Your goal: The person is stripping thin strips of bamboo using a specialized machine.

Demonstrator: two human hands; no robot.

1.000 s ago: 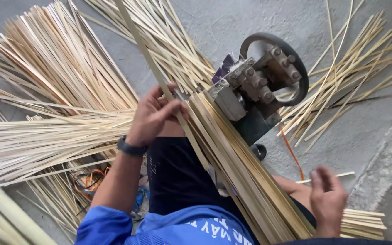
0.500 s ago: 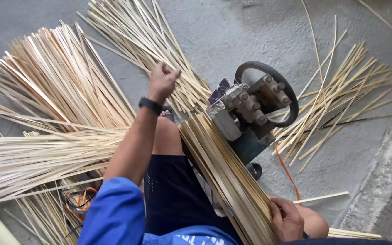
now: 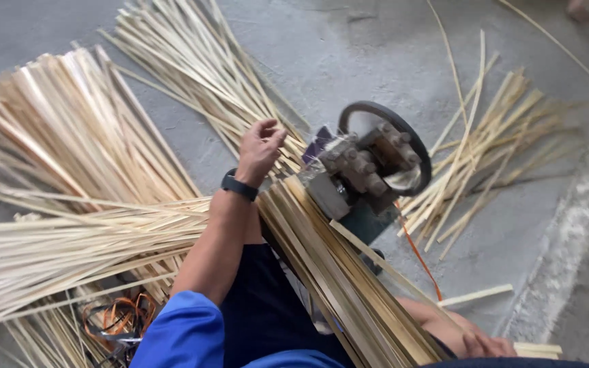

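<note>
— Our left hand has come forward off the thick bundle of long pale bamboo strips that lies across our lap; half a second ago it was already lifting. Now it hangs with fingers loosely curled and holds nothing, just over the fan of thin split bamboo slats on the grey concrete floor.

— And our right hand?

— It has dropped low, to the near end of that bundle, resting closed on the strips by our knee. So we judge that we are steadying the bundle with the right while the left goes for loose slats.

— Where does the bundle point?

— Its far end lies against the small grey metal roller machine with the dark round wheel, just beside our left hand.

— Any containers?

— We see none. The strips lie in open heaps on the floor: a wide pile to the left, a scattered one past the machine. An orange cord trails under it.
</note>
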